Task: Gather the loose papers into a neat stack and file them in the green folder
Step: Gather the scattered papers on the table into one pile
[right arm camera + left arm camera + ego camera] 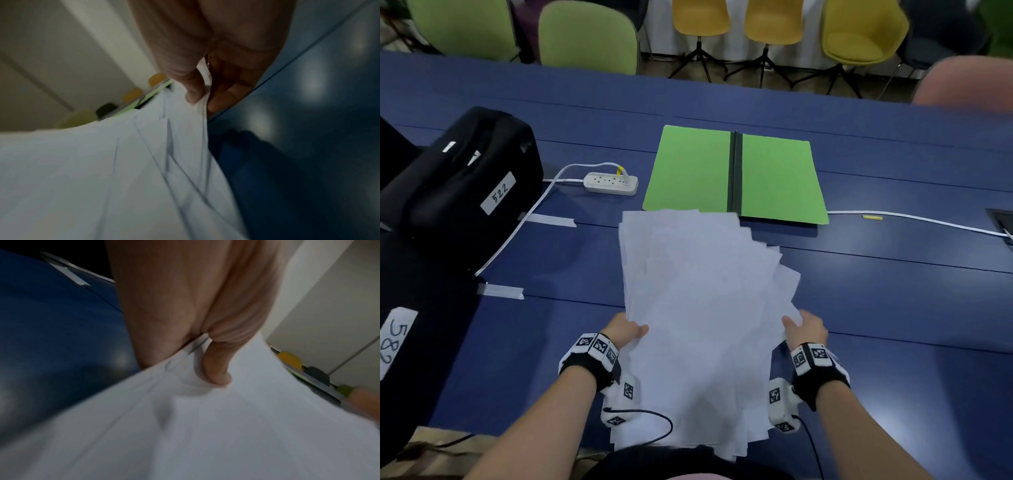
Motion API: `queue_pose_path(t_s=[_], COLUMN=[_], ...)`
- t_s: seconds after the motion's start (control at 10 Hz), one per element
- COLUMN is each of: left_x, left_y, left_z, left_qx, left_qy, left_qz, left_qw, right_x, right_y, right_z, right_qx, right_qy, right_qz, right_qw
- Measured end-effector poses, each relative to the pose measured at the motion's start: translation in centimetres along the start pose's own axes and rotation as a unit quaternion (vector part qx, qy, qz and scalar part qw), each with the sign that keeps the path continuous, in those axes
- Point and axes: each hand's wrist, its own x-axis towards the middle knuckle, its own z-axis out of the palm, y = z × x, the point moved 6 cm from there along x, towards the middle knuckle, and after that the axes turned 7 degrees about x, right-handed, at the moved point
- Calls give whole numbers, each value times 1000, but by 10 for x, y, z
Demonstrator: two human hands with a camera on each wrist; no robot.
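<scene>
A fanned bundle of white papers is held above the blue table, its sheets skewed at the right edge. My left hand pinches the bundle's left edge, thumb on top. In the left wrist view the left hand's thumb presses down on the papers. My right hand pinches the right edge; the right wrist view shows its thumb clamping the sheets against the fingers underneath. The green folder lies open and flat just beyond the papers, dark spine in the middle.
A black bag labelled 522 sits at the left. A white power strip with its cable lies left of the folder. Another white cable runs right from the folder. Green and yellow chairs stand behind the table.
</scene>
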Motion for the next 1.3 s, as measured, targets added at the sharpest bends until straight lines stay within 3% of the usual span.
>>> queue_pose_path(t_s=[0.1, 0.2, 0.3, 0.4, 0.5, 0.6, 0.7, 0.8, 0.9, 1.0, 1.1, 1.2, 1.3], left_x=[-3, -2, -1, 0, 1, -2, -7, -18, -23, -20, -13, 1, 5], left_y=[-2, -4, -5, -5, -6, -6, -1, 3, 12, 17, 10, -4, -6], left_z=[5, 6, 8, 8, 5, 3, 4, 0, -2, -1, 0, 8, 8], left_qx=[22, 23, 35, 33, 34, 37, 17, 27, 152, 167, 114, 63, 24], left_qy=[15, 29, 41, 39, 45, 45, 58, 92, 112, 110, 89, 36, 49], left_qz=[-20, -46, -63, -66, -65, -55, -57, -81, -68, -56, -74, -95, -107], left_qw=[999, 998, 997, 996, 996, 997, 997, 992, 980, 978, 987, 993, 993], right_x=[-1, -2, -10, -10, -16, -22, -23, -25, -25, -20, -21, -21, -19], right_y=[20, 42, 42, 27, 14, -7, -11, 9, 24, 21, 18, 16, 23], right_z=[15, 20, 12, 3, -6, -10, -10, -4, -1, -8, -9, -6, -14], right_qx=[-119, -169, -152, -104, 38, 125, 165, 181, 157, 159, 205, 232, 305], right_qy=[-66, -155, -196, -120, -34, 31, 93, 110, 83, 109, 144, 121, 161], right_qz=[62, 108, 106, 18, -37, -84, -89, -33, 14, 5, 19, 41, 57], right_qw=[989, 967, 963, 987, 998, 988, 978, 977, 984, 981, 968, 964, 937])
